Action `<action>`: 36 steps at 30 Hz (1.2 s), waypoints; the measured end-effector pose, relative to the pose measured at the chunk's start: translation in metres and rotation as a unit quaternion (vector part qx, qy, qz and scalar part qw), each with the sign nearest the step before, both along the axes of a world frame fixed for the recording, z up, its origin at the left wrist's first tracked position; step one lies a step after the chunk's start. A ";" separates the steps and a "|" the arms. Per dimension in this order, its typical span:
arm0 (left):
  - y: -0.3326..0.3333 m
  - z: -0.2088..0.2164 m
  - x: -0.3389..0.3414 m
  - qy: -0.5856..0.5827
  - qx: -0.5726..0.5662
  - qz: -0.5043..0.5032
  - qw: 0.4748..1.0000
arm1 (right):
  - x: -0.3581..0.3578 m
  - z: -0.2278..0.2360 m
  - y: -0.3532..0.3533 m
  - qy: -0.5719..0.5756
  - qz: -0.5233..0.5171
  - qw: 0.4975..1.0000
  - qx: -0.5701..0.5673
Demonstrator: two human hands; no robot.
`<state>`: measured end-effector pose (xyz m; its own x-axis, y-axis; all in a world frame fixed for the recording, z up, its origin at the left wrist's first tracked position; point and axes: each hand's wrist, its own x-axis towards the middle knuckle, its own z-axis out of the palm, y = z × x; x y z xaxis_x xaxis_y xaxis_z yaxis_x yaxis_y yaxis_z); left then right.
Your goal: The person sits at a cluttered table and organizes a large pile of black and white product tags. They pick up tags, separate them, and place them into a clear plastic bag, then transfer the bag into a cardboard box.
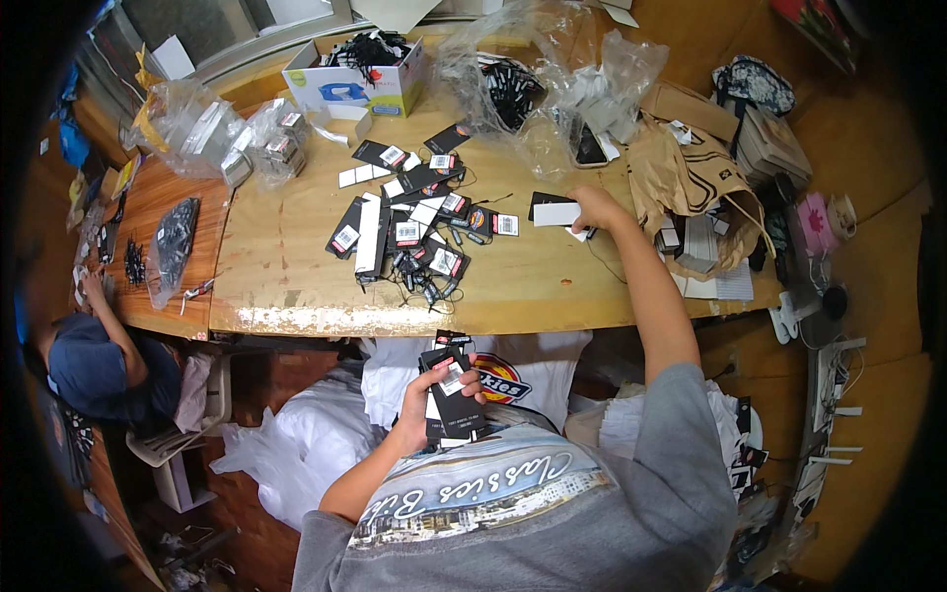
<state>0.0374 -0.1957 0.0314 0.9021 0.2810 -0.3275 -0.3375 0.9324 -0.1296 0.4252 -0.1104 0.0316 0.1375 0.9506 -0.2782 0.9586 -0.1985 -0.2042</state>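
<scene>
My left hand [414,405] is closed around a stack of black hang tags [456,412] in front of my chest, below the table edge. Out at the right of the table, my right hand [600,209] has its fingers on a black hang tag with a white panel [556,214], apparently pinching its right end. Left of it on the table lies a loose pile of black hang tags [407,234] with white barcode labels, dark cords and small toggles. A long white strip [368,235] stands out in that pile.
A white carton [385,89] of black cords stands at the back, beside clear plastic bags [552,138]. A tan bag [691,163] with white bundles lies at right. Bagged stacks [207,138] are at far left. A seated person [89,360] works there. White cloth [395,380] lies below.
</scene>
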 end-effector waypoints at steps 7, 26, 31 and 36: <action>-0.001 -0.002 0.003 -0.005 -0.013 -0.002 1.000 | -0.008 0.006 -0.013 0.216 -0.127 0.968 0.009; 0.000 -0.027 -0.057 0.052 0.003 0.050 0.997 | -0.276 0.043 -0.082 0.188 0.383 0.867 0.258; -0.003 -0.019 -0.064 0.087 0.051 0.073 0.992 | -0.285 0.054 -0.045 0.255 0.506 0.823 0.044; 0.011 -0.003 -0.066 0.016 0.123 0.172 0.977 | -0.277 0.058 0.093 0.131 0.344 0.930 0.020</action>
